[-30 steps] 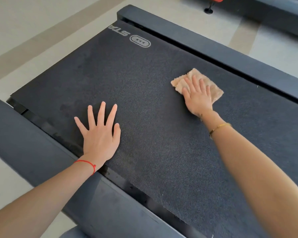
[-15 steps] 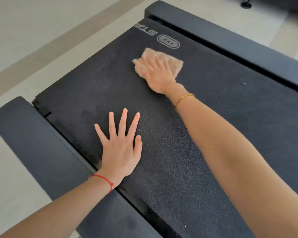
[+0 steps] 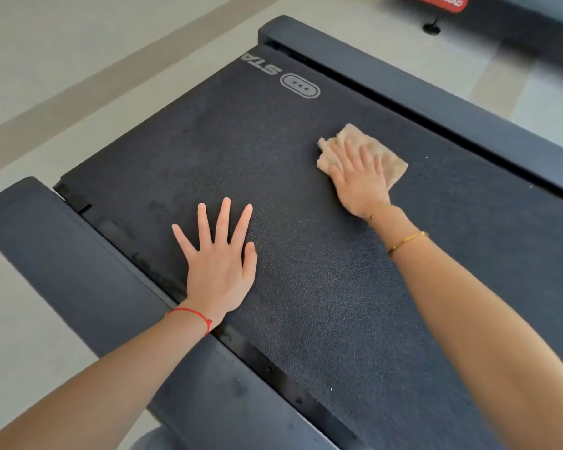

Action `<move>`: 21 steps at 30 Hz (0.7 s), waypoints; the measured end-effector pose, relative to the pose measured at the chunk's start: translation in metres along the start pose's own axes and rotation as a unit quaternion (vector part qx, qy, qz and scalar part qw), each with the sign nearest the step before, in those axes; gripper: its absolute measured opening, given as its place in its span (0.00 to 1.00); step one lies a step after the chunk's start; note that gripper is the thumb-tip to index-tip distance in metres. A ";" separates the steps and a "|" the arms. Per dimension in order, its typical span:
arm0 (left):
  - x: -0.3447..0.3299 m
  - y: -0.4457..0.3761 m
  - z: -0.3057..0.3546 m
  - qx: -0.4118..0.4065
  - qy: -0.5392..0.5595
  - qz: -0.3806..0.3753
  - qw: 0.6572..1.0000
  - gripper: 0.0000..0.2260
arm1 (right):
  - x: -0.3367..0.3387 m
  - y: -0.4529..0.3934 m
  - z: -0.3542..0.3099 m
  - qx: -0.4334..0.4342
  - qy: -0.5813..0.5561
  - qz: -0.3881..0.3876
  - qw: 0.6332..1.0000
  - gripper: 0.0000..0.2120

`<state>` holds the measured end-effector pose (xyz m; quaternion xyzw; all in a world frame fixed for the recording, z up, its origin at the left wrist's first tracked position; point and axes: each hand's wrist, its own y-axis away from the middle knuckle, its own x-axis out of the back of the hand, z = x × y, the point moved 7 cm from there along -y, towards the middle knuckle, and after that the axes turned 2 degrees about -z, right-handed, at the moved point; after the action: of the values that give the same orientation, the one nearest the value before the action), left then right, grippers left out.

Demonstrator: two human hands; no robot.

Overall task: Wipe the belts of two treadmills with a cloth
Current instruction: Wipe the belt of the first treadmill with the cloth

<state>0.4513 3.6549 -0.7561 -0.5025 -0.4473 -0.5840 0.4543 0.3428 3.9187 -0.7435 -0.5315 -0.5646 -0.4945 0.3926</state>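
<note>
A dark textured treadmill belt (image 3: 306, 303) fills most of the view, with a grey logo (image 3: 301, 86) printed near its far end. A folded beige cloth (image 3: 389, 157) lies on the belt toward the far side rail. My right hand (image 3: 361, 181) presses flat on the cloth with fingers slightly spread, covering much of it. My left hand (image 3: 220, 264) rests palm down on the belt near the near side rail, fingers apart and holding nothing. A red string circles the left wrist and a gold bangle the right.
Dark grey side rails run along the belt, the near one (image 3: 88, 280) and the far one (image 3: 420, 95). Pale floor with a tan stripe (image 3: 88, 92) lies beyond the belt's end. Part of another machine with a red panel (image 3: 439, 1) stands at the top right.
My right hand slid the cloth from beside the logo back toward the far rail and nearer to me. My left hand stayed planted on the belt.
</note>
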 end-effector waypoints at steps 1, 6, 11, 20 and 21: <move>0.000 0.000 0.000 0.001 -0.001 -0.002 1.000 0.28 | -0.005 0.017 -0.012 0.018 -0.005 -0.002 1.000 0.25; 0.002 0.001 0.001 -0.002 0.004 -0.007 1.000 0.28 | -0.030 0.117 -0.063 0.139 0.003 -0.018 0.990 0.25; 0.000 0.001 -0.001 -0.004 0.014 -0.006 1.000 0.26 | -0.027 0.152 -0.027 0.135 -0.003 -0.016 0.991 0.25; 0.014 0.014 -0.023 -0.074 -0.008 -0.020 0.997 0.26 | -0.023 0.170 -0.007 -0.004 -0.034 -0.011 0.999 0.25; 0.017 0.020 -0.031 -0.076 -0.014 -0.014 0.997 0.25 | -0.028 0.181 -0.025 0.036 -0.026 -0.020 0.999 0.25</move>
<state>0.4637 3.6198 -0.7407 -0.5371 -0.4147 -0.6159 0.4003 0.5231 3.8782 -0.7399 -0.5185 -0.6023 -0.4677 0.3870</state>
